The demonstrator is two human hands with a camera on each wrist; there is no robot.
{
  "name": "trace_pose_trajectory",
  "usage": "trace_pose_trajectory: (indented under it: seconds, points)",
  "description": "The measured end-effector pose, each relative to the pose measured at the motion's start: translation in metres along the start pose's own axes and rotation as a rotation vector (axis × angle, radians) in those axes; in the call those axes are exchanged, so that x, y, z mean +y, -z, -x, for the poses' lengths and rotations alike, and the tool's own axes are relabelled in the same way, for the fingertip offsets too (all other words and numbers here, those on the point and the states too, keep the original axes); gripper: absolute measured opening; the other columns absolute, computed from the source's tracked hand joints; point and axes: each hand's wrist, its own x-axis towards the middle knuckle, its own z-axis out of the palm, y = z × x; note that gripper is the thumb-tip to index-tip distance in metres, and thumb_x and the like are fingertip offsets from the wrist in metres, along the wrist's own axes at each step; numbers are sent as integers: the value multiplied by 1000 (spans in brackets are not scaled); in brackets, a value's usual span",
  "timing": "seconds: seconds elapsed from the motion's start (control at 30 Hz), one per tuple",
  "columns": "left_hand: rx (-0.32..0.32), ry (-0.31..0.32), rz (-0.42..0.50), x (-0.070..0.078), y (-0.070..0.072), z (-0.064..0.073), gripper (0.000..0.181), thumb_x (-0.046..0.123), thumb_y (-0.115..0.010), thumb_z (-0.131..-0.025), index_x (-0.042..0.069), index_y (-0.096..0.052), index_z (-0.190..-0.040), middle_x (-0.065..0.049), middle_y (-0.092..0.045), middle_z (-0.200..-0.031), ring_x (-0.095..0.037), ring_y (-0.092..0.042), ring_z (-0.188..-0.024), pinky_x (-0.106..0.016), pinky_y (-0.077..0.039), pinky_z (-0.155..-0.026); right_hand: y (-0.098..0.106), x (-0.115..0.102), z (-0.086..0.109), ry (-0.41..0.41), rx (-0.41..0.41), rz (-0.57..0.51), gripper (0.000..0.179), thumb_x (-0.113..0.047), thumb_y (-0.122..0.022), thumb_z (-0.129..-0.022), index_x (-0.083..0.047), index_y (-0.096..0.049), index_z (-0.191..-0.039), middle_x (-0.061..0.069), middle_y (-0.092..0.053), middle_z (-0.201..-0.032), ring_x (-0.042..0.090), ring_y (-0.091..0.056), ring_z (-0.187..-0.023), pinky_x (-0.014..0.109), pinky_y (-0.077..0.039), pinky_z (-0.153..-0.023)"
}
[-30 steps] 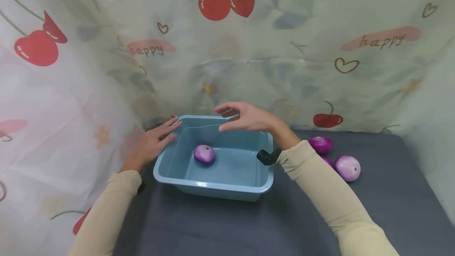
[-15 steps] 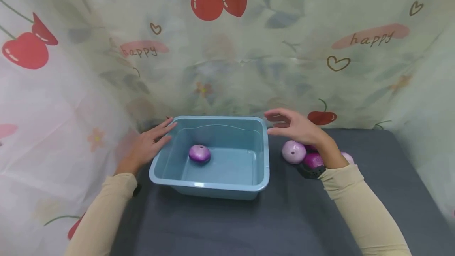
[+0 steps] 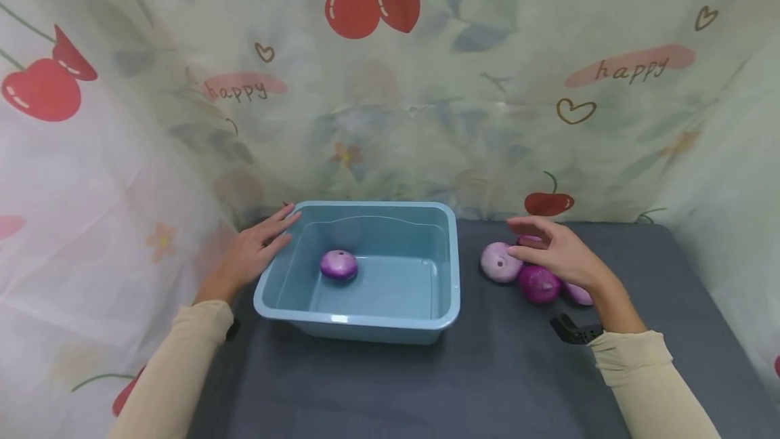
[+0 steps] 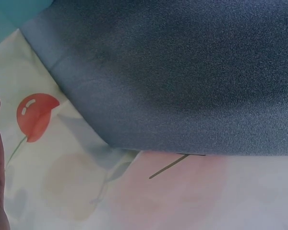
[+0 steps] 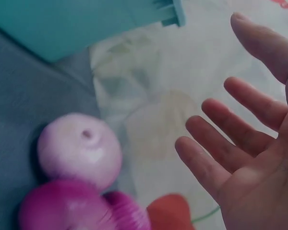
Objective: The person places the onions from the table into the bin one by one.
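A light-blue plastic basin (image 3: 365, 321) stands on the dark table with one purple onion (image 3: 338, 265) lying in its left half. At the basin's left rim, my left hand (image 3: 252, 253) rests with fingers stretched out and holds nothing. My right hand (image 3: 563, 253) hovers over a small group of onions right of the basin, fingers spread and thumb apart, palm bare in the right wrist view. In that group are a pale onion (image 3: 500, 263), a deep-purple onion (image 3: 539, 284) and a light-purple onion (image 3: 579, 294). Another dark onion (image 5: 127, 211) is partly hidden behind them.
A dark grey cloth (image 3: 341, 391) covers the table. Curtains printed with cherries (image 3: 352, 13) hang close behind the basin and along both sides. A black wrist strap mount (image 3: 573, 329) juts from the right wrist, low beside the onions.
My right hand has moved from above the basin rightward, then down over the onions outside it. The left hand has stayed at the rim. The head view has shifted slightly.
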Motion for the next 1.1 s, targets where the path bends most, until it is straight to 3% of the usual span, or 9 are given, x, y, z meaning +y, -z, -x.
trace_pose_trajectory:
  seconds: [0.13, 0.2, 0.37, 0.5, 0.63, 0.83, 1.1]
  points:
    - [-2, -4, 4, 0, -1, 0, 53, 48, -45, -107, 45, -32, -157, 12, -22, -171, -37, -30, -156, -73, -25, -118, -2, 16, 13, -27, 49, -3, 61, -37, -73, -95, -14, -50, -147, 15, -51, -151, 42, -53, -138, 17, -53, -95]
    - [0, -8, 8, -1, -1, 0, 52, 48, -45, -107, 45, -32, -157, 11, -23, -171, -36, -30, -156, -72, -25, -118, -3, 25, 19, -36, 69, 9, 63, -36, -74, -94, -11, -50, -147, 17, -49, -151, 43, -55, -136, 12, -52, -92]
    - [0, -18, 7, -3, -1, -1, 52, 47, -44, -107, 45, -31, -158, 9, -23, -171, -37, -30, -156, -72, -25, -119, -8, 46, 31, -88, 115, 77, 68, -38, -77, -91, -8, -50, -146, 19, -47, -152, 45, -61, -127, 39, -59, -95]
    - [4, -21, -1, -5, -2, -1, 52, 47, -44, -107, 45, -31, -158, 10, -23, -171, -37, -30, -156, -71, -25, -119, -16, 57, 35, -64, 174, 168, 64, -38, -79, -89, -6, -57, -140, 21, -55, -143, 44, -65, -120, 55, -56, -94]
    - [14, -23, 1, -5, -3, -1, 52, 48, -44, -107, 45, -33, -157, 10, -25, -171, -36, -32, -155, -71, -26, -119, -22, 63, 35, -2, 210, 283, 55, -30, -82, -87, -2, -63, -131, 24, -62, -129, 41, -63, -115, 57, -53, -94]
    - [12, -24, 7, -7, -4, 2, 53, 46, -45, -107, 44, -32, -158, 12, -23, -171, -37, -32, -155, -70, -27, -118, -29, 73, 32, 34, 172, 373, 53, -22, -86, -82, 1, -66, -125, 28, -64, -124, 40, -64, -107, 57, -54, -90]
    - [34, -32, 11, -5, -5, -1, 52, 47, -45, -107, 45, -33, -157, 11, -26, -170, -36, -33, -155, -70, -28, -118, -37, 70, 33, 41, 170, 463, 64, -24, -90, -76, 2, -64, -127, 28, -62, -125, 45, -57, -117, 64, -47, -98]
